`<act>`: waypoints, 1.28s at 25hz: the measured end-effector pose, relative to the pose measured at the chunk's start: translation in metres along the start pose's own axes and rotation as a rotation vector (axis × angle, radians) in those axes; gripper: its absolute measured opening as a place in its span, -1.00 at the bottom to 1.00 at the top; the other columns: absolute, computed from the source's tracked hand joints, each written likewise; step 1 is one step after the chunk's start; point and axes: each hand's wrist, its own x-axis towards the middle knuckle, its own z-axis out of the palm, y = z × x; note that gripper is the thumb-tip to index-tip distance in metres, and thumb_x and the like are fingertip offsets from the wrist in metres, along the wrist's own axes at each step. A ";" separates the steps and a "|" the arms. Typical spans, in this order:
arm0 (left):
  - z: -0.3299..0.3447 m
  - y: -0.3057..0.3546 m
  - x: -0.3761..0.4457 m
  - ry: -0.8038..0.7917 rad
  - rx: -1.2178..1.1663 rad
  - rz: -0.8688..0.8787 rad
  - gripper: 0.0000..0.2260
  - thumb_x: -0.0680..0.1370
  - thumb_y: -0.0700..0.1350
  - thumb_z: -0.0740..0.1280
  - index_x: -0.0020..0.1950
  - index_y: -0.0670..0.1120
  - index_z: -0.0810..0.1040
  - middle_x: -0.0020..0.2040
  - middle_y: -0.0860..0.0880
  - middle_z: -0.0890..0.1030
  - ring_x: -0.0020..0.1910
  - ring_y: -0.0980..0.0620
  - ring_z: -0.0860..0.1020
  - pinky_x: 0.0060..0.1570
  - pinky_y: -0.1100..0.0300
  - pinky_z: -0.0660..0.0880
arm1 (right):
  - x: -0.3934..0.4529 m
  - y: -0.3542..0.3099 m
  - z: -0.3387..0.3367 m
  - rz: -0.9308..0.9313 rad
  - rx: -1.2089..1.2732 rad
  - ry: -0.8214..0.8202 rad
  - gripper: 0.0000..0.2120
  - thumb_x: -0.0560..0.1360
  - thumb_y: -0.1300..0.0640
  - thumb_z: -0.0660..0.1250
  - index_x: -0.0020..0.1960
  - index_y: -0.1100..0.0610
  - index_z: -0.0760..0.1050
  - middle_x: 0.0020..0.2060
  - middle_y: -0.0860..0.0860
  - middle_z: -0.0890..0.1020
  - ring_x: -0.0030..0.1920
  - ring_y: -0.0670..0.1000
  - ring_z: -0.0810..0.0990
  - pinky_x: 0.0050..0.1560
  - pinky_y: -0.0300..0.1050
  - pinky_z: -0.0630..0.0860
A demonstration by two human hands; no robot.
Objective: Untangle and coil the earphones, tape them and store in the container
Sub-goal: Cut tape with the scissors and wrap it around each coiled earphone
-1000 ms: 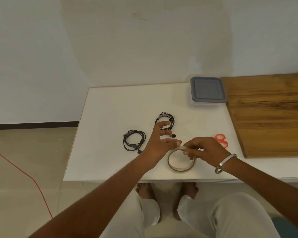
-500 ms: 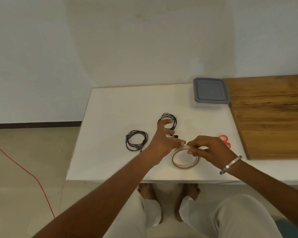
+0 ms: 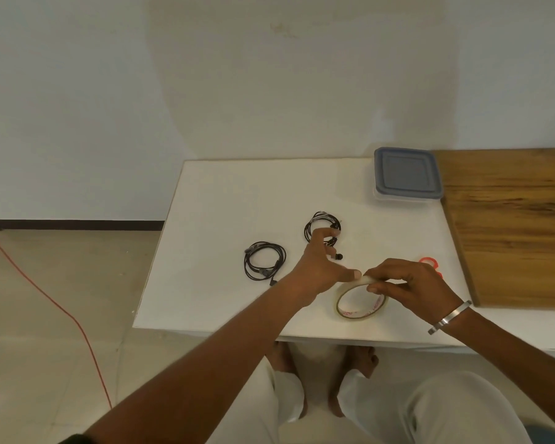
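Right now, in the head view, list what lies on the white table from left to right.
Coiled black earphones → second black earphone coil behind the left hand → roll of tape held by the right hand → red scissors. The lidded container sits farther back.

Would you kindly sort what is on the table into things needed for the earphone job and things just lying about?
Job: two earphone coils, tape roll, lidded container.
Lying about: red scissors, wooden board.

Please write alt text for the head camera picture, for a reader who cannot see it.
Two hands work a tape roll on a white table: right hand grips it, left hand touches its edge. Behind lie two coiled earphones and a closed container.
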 end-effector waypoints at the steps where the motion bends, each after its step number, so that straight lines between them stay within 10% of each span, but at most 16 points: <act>1: -0.003 -0.002 0.000 -0.013 -0.036 -0.048 -0.23 0.35 -0.27 0.56 0.41 0.05 0.24 0.25 -0.08 0.35 0.22 -0.08 0.44 0.05 0.18 0.45 | 0.000 0.000 -0.001 -0.009 0.007 -0.011 -0.84 0.38 0.20 0.44 -0.06 0.02 0.63 -0.22 -0.19 0.62 -0.11 -0.18 0.57 -0.16 -0.45 0.48; 6: -0.012 -0.018 0.004 0.079 -0.039 -0.171 -0.19 0.30 -0.07 0.61 0.41 0.11 0.23 0.35 -0.10 0.32 0.31 -0.05 0.38 0.14 0.13 0.40 | 0.005 0.003 0.002 0.000 0.032 -0.024 -0.82 0.40 0.21 0.42 -0.05 0.00 0.63 -0.24 -0.16 0.64 -0.12 -0.16 0.58 -0.13 -0.40 0.50; 12: -0.013 -0.032 0.003 0.227 0.237 0.116 -0.33 0.34 0.02 0.58 0.34 0.06 0.29 0.18 -0.01 0.29 0.10 0.03 0.43 0.08 0.20 0.46 | 0.014 0.010 0.010 0.125 -0.181 -0.170 -0.85 0.46 0.08 0.35 0.01 -0.01 0.60 -0.21 -0.07 0.56 -0.20 -0.10 0.53 -0.19 -0.30 0.43; 16: -0.028 -0.030 0.001 0.274 0.044 0.078 -0.71 0.55 -0.17 0.36 0.23 0.05 0.45 0.05 -0.03 0.44 -0.14 0.06 0.49 -0.23 0.28 0.46 | 0.024 0.007 0.014 0.235 -0.307 -0.141 -0.84 0.46 0.07 0.36 0.03 0.06 0.58 -0.25 -0.03 0.55 -0.26 -0.13 0.48 -0.27 -0.37 0.34; 22: -0.052 -0.025 -0.015 0.178 -0.262 0.090 -0.67 0.55 -0.39 0.22 0.14 -0.03 0.57 0.00 -0.06 0.51 -0.20 0.05 0.55 -0.21 0.18 0.50 | 0.036 -0.011 0.021 0.325 -0.407 -0.032 -0.74 0.46 -0.05 0.34 0.04 0.09 0.47 -0.18 -0.04 0.45 -0.24 -0.10 0.43 -0.23 -0.28 0.32; 32: -0.061 -0.019 -0.026 0.205 -0.176 0.126 -0.62 0.52 -0.38 0.21 0.20 -0.01 0.56 0.12 -0.08 0.55 -0.14 0.06 0.57 -0.32 0.35 0.49 | 0.075 -0.081 0.066 0.480 0.531 0.141 -0.90 0.49 0.13 0.34 -0.05 0.15 0.57 -0.20 0.11 0.65 -0.24 0.06 0.63 -0.21 -0.11 0.62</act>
